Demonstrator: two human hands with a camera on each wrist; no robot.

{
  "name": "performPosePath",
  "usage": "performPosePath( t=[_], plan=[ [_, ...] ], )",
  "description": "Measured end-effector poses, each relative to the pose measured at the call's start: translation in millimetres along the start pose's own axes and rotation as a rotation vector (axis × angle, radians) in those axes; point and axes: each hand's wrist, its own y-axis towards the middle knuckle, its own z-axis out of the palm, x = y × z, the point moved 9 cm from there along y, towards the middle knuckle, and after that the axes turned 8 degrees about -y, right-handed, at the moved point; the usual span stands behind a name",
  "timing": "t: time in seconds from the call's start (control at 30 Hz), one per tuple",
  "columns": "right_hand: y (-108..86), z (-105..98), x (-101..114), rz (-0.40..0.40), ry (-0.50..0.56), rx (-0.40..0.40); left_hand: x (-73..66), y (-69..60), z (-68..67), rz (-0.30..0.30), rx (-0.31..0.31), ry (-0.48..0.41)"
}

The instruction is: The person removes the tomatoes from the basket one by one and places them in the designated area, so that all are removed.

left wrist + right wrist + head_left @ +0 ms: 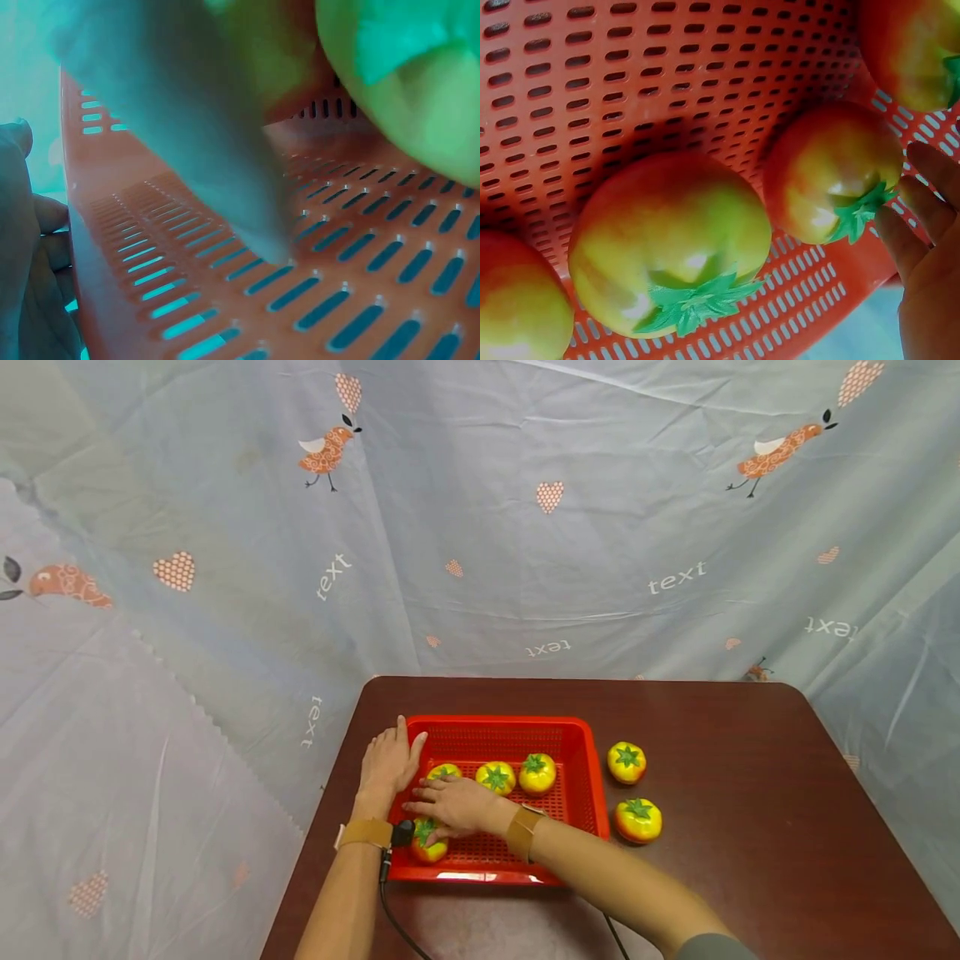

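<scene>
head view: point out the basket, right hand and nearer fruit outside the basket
Basket (pixel 495 721): head view, far rim.
Right hand (pixel 462 803): head view, back of the hand.
Nearer fruit (pixel 639 827): head view, yellow side below the leaves.

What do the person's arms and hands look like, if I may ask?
The left hand and right hand are bare. Each wrist wears a tan strap; the left one bears a small black device with a black cable. A grey sleeve shows on the right arm.

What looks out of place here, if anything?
Nothing looks damaged or spilled. Only two fruits stand out: they sit on the table, right of the red basket, while at least four others lie inside.
</scene>
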Motion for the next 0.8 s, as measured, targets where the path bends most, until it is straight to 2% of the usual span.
performPosePath(
  t=[0.23,0.53,0.8],
  plan=[
    [-1.2,-2.2,9.9,-0.056,-0.012,-0.013,-0.2,-0.1,0.2,-0.007,0.007,-0.012],
    [-0.6,5.2,20.1,-0.051,-0.009,0.041,0.0,0.1,1.4,-0.008,0.009,0.0],
    [-2.0,3.3,19.6,-0.054,-0.008,0.013,0.8,1.8,1.9,-0.012,0.015,0.003]
  ],
)
